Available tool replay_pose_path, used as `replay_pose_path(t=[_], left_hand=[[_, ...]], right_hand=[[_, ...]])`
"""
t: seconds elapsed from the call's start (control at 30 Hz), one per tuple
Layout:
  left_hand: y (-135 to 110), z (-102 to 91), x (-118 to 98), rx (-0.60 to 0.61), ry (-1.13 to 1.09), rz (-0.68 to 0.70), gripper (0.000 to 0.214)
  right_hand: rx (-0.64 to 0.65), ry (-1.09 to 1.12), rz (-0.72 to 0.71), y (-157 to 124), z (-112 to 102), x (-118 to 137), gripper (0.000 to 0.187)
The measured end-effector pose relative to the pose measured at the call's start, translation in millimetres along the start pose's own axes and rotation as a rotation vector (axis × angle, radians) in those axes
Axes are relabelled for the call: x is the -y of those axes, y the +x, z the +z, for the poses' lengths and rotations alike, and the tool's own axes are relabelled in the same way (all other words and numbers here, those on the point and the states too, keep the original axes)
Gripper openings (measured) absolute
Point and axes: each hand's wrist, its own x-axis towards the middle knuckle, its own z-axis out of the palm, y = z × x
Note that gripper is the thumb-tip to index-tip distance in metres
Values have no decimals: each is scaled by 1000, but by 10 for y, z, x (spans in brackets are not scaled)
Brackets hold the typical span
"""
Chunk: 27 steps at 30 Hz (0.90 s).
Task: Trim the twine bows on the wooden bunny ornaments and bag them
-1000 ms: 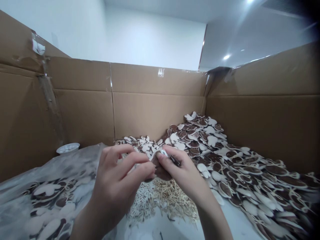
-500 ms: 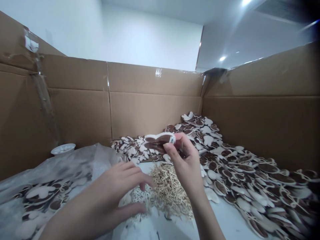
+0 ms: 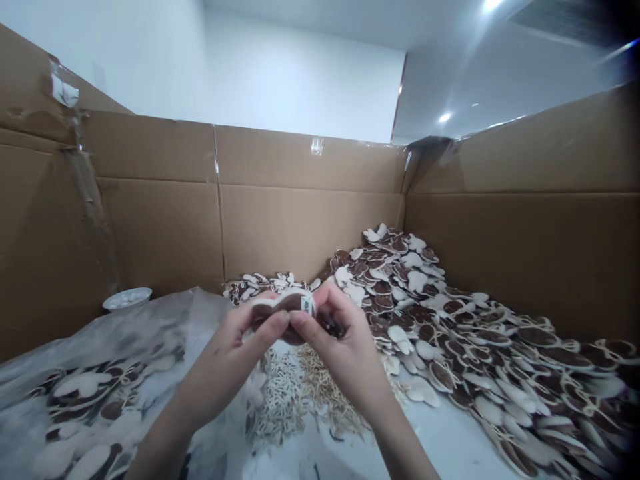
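Observation:
Both of my hands meet in the middle of the view, pinched on one brown-and-white rabbit-shaped wooden cutout (image 3: 286,305) that carries a small white tag. My left hand (image 3: 240,347) grips its left side with thumb and fingers closed. My right hand (image 3: 345,340) pinches its right end next to the tag. Directly below the hands lies a heap of thin tan strings (image 3: 325,390) and small pale pieces on the white surface.
Tall cardboard walls (image 3: 310,220) enclose the work area on three sides. A big pile of similar cutouts (image 3: 450,320) slopes down the right side. A clear plastic bag of more cutouts (image 3: 90,387) lies at the left, with a small white dish (image 3: 127,298) behind it.
My left hand had dropped to the string heap while the right lifted the cutout; now the left hand is back up and both pinch the cutout, lower and nearer to me.

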Motion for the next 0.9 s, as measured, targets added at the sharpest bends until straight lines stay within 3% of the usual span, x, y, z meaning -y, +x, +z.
replay_pose_path(t=[0.17, 0.27, 0.37, 0.47, 0.57, 0.77, 0.9], left_hand=[[35, 100, 24, -171, -139, 72, 30], [10, 43, -34, -176, -54, 59, 32], [-23, -8, -97, -99, 37, 30, 31], [-45, -25, -132, -16, 93, 28, 30], [-56, -34, -138, 70, 79, 34, 27], [-70, -58, -105, 168, -78, 39, 30], [-48, -55, -77, 168, -141, 32, 37]], right_hand=[[-90, 30, -236, -66, 53, -74, 12], [-42, -187, -381, -81, 0, -32, 18], [51, -375, -337, -53, -38, 30, 36], [128, -339, -209, -18, -40, 46, 44], [225, -264, -130, -10, -33, 27, 39], [309, -178, -177, -29, 0, 4, 33], [269, -243, -282, -37, 22, -4, 30]])
